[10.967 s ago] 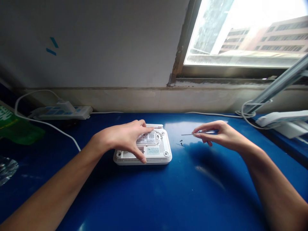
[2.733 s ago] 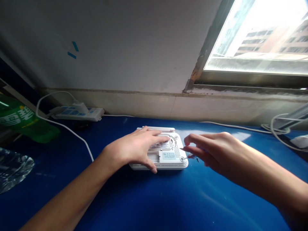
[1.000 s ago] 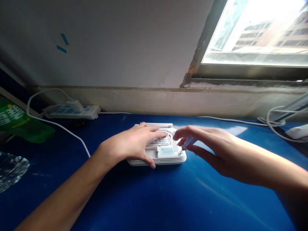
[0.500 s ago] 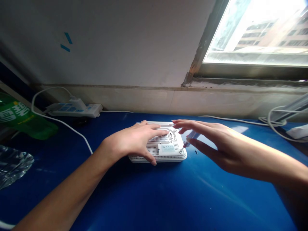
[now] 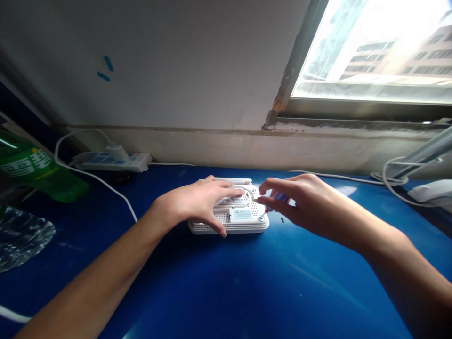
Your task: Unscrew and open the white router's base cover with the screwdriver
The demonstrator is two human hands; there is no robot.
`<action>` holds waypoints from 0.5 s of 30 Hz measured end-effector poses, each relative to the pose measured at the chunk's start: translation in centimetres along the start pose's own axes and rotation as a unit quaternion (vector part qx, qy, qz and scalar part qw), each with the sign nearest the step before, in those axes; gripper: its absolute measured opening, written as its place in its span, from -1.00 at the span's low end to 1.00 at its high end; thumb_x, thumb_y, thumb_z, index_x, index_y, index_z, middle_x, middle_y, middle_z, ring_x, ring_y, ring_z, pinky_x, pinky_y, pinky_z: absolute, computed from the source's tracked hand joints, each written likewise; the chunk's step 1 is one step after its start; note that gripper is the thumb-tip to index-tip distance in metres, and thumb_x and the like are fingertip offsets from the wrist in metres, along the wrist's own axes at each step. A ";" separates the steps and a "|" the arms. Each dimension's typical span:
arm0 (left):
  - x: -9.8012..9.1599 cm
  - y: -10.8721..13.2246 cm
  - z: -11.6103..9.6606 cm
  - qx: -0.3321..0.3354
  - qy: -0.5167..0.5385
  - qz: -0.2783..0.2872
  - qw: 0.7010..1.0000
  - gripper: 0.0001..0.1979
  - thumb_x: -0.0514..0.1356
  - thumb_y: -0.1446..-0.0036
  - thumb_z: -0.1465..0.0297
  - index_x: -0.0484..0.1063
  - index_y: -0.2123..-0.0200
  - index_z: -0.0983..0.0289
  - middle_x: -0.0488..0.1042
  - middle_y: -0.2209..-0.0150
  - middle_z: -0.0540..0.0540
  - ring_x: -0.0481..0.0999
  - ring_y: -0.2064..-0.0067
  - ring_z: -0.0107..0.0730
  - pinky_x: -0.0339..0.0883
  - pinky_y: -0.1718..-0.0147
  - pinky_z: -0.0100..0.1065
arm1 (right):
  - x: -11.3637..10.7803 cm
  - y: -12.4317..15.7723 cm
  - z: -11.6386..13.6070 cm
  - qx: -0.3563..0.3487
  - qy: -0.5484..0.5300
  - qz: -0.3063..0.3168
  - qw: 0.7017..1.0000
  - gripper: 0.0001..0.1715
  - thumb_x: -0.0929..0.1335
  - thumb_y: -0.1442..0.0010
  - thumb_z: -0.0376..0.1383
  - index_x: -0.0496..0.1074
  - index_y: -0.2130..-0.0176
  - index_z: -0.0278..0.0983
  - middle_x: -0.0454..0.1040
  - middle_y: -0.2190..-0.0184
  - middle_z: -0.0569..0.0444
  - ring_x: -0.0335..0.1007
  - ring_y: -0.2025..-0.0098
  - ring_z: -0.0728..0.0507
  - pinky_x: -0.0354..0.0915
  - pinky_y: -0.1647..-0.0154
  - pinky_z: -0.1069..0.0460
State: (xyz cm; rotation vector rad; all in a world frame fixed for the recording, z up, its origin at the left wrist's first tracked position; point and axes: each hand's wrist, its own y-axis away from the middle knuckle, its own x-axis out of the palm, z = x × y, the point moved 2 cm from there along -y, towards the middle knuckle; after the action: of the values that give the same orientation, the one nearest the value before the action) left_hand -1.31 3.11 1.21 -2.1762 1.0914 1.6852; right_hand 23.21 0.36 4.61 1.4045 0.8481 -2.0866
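A white router (image 5: 243, 220) lies upside down on the blue table (image 5: 247, 292), its vented underside and label facing up. My left hand (image 5: 197, 205) rests flat on its left half with fingers stretched across it and the thumb at the front edge. My right hand (image 5: 294, 202) is closed around a thin screwdriver (image 5: 271, 205). Its tip points down at the router's near right corner. A small black screw (image 5: 282, 219) lies on the table just right of the router.
A white power strip (image 5: 113, 161) with a plugged charger and white cable sits at the back left by the wall. A green plastic bottle (image 5: 35, 169) and crinkled clear plastic (image 5: 21, 235) are at the far left. Coiled white cable (image 5: 391, 176) lies at the back right under the window.
My right hand's fingers, stretched out half a second ago, have curled in around the screwdriver by the router's right corner. The left hand has stayed on the router.
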 end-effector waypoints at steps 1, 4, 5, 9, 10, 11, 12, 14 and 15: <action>0.0 0.0 0.0 0.000 0.001 -0.001 1.000 0.06 0.50 0.01 -0.04 0.12 -0.50 -0.14 0.08 -0.55 -0.01 0.13 -0.48 0.24 0.17 -0.35 0.11 | 0.0 0.1 0.0 0.001 0.009 -0.003 1.000 -0.72 0.40 -0.44 -0.16 0.58 -0.06 -0.18 0.72 0.19 -0.08 0.65 0.34 -0.17 0.43 0.38 0.03; -0.1 0.1 0.0 0.004 0.002 -0.001 1.000 0.06 0.50 0.01 -0.03 0.12 -0.50 -0.13 0.08 -0.55 -0.01 0.14 -0.47 0.22 0.15 -0.36 0.11 | 0.1 0.4 0.0 -0.023 -0.020 0.010 0.999 -0.53 0.37 -0.43 -0.24 0.40 -0.28 -0.14 0.62 -0.11 -0.10 0.64 0.02 -0.23 0.52 0.10 -0.04; -0.1 0.1 -0.1 0.007 0.002 -0.002 1.000 0.06 0.50 0.01 -0.03 0.12 -0.50 -0.13 0.10 -0.55 -0.02 0.13 -0.48 0.21 0.14 -0.37 0.11 | 0.1 0.4 0.0 -0.030 -0.046 0.023 0.998 -0.50 0.36 -0.43 -0.27 0.37 -0.31 -0.12 0.60 -0.14 -0.08 0.63 -0.03 -0.21 0.52 0.05 -0.04; -0.1 0.1 -0.2 0.005 0.001 0.001 1.000 0.06 0.51 0.01 -0.02 0.12 -0.49 -0.16 0.11 -0.54 -0.03 0.12 -0.48 0.23 0.14 -0.37 0.14 | 0.3 0.3 -0.4 0.005 -0.106 0.054 0.993 -0.66 0.35 -0.44 -0.30 0.48 -0.17 -0.12 0.69 0.05 0.00 0.68 0.12 -0.16 0.52 0.20 0.04; -0.1 0.1 -0.2 0.000 0.000 0.003 1.000 0.06 0.51 0.01 -0.03 0.12 -0.49 -0.17 0.10 -0.54 -0.03 0.12 -0.48 0.24 0.15 -0.36 0.15 | 0.3 0.3 -0.5 0.020 -0.101 0.052 0.993 -0.70 0.36 -0.43 -0.30 0.52 -0.13 -0.14 0.71 0.13 -0.01 0.69 0.20 -0.16 0.50 0.28 0.05; -0.1 0.1 -0.2 -0.003 -0.001 0.004 1.000 0.06 0.50 0.01 -0.03 0.11 -0.49 -0.17 0.10 -0.55 -0.03 0.12 -0.48 0.25 0.15 -0.36 0.16 | 0.2 0.2 -0.6 0.034 -0.091 0.047 0.994 -0.73 0.38 -0.41 -0.29 0.54 -0.09 -0.15 0.71 0.21 0.00 0.69 0.28 -0.16 0.47 0.36 0.07; -0.1 0.1 -0.3 -0.005 -0.002 0.005 1.000 0.06 0.50 0.01 -0.03 0.12 -0.49 -0.16 0.09 -0.55 -0.02 0.13 -0.47 0.26 0.16 -0.36 0.16 | 0.2 0.2 -0.6 0.045 -0.079 0.044 0.995 -0.75 0.40 -0.40 -0.29 0.57 -0.05 -0.16 0.71 0.29 0.01 0.67 0.37 -0.15 0.42 0.44 0.08; -0.1 0.0 -0.3 -0.005 -0.001 0.006 1.000 0.07 0.51 0.01 -0.04 0.12 -0.50 -0.15 0.09 -0.55 -0.02 0.13 -0.47 0.27 0.16 -0.36 0.16 | 0.1 0.3 -0.6 0.061 -0.056 0.043 0.996 -0.83 0.43 -0.37 -0.26 0.60 0.05 -0.17 0.68 0.43 0.05 0.59 0.52 -0.12 0.32 0.56 0.10; -0.1 0.0 -0.3 -0.004 -0.001 0.007 1.000 0.07 0.51 0.01 -0.04 0.12 -0.50 -0.15 0.08 -0.55 -0.02 0.13 -0.47 0.27 0.16 -0.36 0.15 | 0.1 0.4 -0.6 0.067 -0.044 0.045 0.996 -0.88 0.44 -0.36 -0.24 0.60 0.11 -0.17 0.65 0.49 0.07 0.54 0.57 -0.11 0.26 0.60 0.10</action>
State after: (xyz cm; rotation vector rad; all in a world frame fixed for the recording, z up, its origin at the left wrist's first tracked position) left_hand -1.14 2.99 1.43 -2.1768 1.1036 1.7004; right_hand 23.85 0.49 4.24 1.3797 0.6074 -2.1524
